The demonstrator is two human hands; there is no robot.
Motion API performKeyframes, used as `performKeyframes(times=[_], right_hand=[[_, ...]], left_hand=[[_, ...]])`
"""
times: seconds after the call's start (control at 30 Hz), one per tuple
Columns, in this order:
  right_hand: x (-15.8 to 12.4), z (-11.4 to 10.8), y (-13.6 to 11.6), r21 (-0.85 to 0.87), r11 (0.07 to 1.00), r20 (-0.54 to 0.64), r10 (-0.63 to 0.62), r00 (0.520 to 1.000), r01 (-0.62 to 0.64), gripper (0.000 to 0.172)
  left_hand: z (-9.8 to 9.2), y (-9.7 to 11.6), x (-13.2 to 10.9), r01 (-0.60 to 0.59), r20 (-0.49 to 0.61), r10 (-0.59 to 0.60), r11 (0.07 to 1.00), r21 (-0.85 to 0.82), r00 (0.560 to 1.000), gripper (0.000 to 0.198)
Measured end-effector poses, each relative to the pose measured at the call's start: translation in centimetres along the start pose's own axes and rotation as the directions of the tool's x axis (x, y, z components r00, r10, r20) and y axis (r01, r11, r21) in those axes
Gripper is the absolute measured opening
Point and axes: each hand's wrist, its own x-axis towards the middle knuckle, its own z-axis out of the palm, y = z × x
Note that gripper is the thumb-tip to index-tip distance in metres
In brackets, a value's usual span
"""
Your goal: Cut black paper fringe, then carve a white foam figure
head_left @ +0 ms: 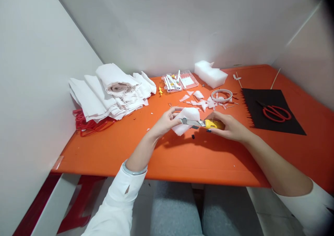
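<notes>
My left hand grips a piece of white foam just above the orange table, its fingers closed on the left side. In my right hand is a yellow utility knife with its metal blade extended to the left. The blade lies across the front of the foam, its tip close to my left fingers. Whether the blade cuts into the foam I cannot tell. Small black bits lie on the table under the hands.
Foam scraps and a roll of tape lie beyond my hands, with a large foam block behind. Red-handled scissors rest on black sheet at right. A marker box and white paper stack stand further left.
</notes>
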Motion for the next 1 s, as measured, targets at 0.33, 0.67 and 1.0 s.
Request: performKeyframes(times=[0.33,0.67,1.0], right_hand=[[0.0,0.2,0.2,-0.021,1.0,-0.001,0.018,1.0,-0.018,0.026],[-0.2,-0.6,0.5,-0.064,0.998,-0.041,0.017,0.999,-0.019,0.026],[-0.4,-1.1,0.6,-0.134,0.99,-0.088,0.021,0.996,-0.033,0.024]], left_hand=[[0.1,-0.4,0.4,0.09,-0.051,-0.102,0.976,-0.199,0.994,0.053],[-0.1,0.4,-0.1,0.1,-0.063,-0.108,0.988,-0.119,0.992,0.044],[-1.1,0.4,-0.1,0.048,0.16,-0.031,0.993,-0.108,0.987,0.063]])
